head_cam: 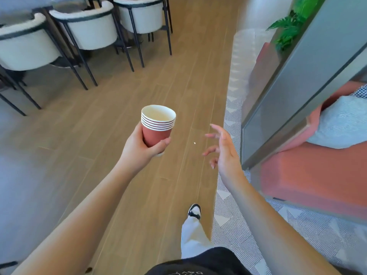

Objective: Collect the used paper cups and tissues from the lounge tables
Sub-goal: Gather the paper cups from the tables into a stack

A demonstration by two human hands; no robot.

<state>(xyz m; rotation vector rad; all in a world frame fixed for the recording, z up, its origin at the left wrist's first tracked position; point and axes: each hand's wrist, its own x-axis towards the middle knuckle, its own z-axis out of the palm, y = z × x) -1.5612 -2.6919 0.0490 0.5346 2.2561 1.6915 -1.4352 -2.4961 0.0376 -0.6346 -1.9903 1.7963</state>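
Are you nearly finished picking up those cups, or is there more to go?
Partly done: the left hand holds a stack of nested red paper cups. The right hand is open and empty. No tissues or table tops show here, so what remains is unclear.

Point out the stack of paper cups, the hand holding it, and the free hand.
stack of paper cups point(157, 130): head view, red side wall.
left hand point(139, 147): head view, back of hand.
right hand point(224, 147): head view, open palm.

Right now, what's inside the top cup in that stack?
The top cup of the stack of cups in the left hand looks empty: its pale inside wall shows nothing in it. Its very bottom is hard to see, and the lower cups' insides are covered.
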